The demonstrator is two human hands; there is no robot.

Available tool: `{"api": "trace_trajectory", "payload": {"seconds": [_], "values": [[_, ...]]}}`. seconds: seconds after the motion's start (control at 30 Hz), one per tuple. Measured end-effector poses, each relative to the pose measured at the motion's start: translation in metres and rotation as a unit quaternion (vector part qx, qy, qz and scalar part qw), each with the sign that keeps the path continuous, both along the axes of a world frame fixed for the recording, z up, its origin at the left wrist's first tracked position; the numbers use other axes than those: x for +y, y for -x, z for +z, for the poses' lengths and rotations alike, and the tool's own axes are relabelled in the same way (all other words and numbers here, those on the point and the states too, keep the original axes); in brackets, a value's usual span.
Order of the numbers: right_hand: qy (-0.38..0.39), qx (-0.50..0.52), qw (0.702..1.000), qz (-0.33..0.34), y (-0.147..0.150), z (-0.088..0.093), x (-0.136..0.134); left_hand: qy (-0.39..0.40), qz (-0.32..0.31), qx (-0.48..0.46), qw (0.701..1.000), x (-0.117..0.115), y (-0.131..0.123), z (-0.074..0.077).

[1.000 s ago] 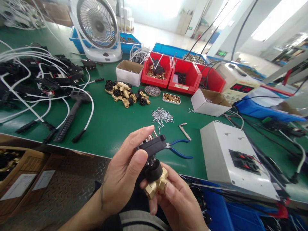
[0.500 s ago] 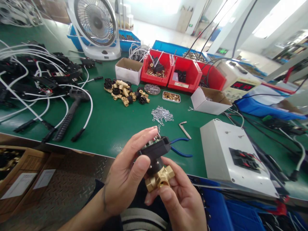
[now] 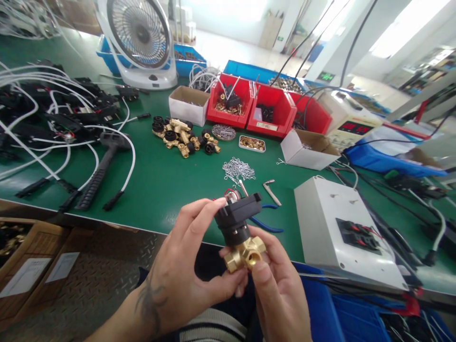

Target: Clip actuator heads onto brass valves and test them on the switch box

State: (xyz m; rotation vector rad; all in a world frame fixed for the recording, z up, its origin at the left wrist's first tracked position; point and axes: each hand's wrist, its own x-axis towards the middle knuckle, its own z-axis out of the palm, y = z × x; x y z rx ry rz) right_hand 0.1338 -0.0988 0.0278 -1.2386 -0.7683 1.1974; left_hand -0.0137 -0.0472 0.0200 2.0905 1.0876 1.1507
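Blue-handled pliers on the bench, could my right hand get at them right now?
Probably not without letting go: the right hand holds the brass fitting. Otherwise the pliers' handles show uncovered on the green bench just beyond.

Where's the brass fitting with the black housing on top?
In the head view, below and just right of centre: the brass fitting is in the right hand, with the left hand beside it.

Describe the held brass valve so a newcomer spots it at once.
Find the green table and its near edge. There the right hand holds the brass valve; unlike the brass fittings heaped on the table, it wears a boxy black housing.
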Motion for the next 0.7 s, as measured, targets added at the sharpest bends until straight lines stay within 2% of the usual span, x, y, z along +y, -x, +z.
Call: {"api": "trace_trajectory", "payload": {"seconds": [0.1,0.2,0.27,0.43,0.53,0.6,0.63,0.7], "values": [[-0.103,-0.155,0.982,-0.041,-0.016,-0.007,0.011,0.008,-0.001,-0.014,1.000,-0.005,-0.006,0.000],[-0.139,-0.231,0.962,-0.052,-0.024,-0.006,0.025,-0.001,-0.012,-0.027,1.000,-0.013,-0.015,0.001],[-0.144,-0.220,0.964,-0.051,-0.021,-0.002,0.032,-0.016,-0.003,-0.028,0.999,-0.018,-0.020,0.002],[-0.131,-0.053,0.978,-0.151,0.001,0.004,0.040,-0.027,0.012,-0.022,0.999,-0.025,-0.032,0.007],[-0.106,-0.014,0.985,-0.133,0.003,0.003,0.042,-0.002,0.026,-0.024,0.999,-0.024,-0.032,0.007],[-0.116,-0.109,0.984,-0.081,-0.008,0.004,0.045,0.036,0.027,-0.015,0.999,-0.021,-0.028,0.003],[-0.128,-0.192,0.971,-0.057,-0.020,0.006,0.048,0.058,0.026,-0.012,0.998,-0.018,-0.025,-0.001],[-0.146,-0.380,0.912,-0.056,-0.057,0.015,0.056,0.099,0.025,-0.009,0.995,-0.011,-0.018,-0.010]]}}
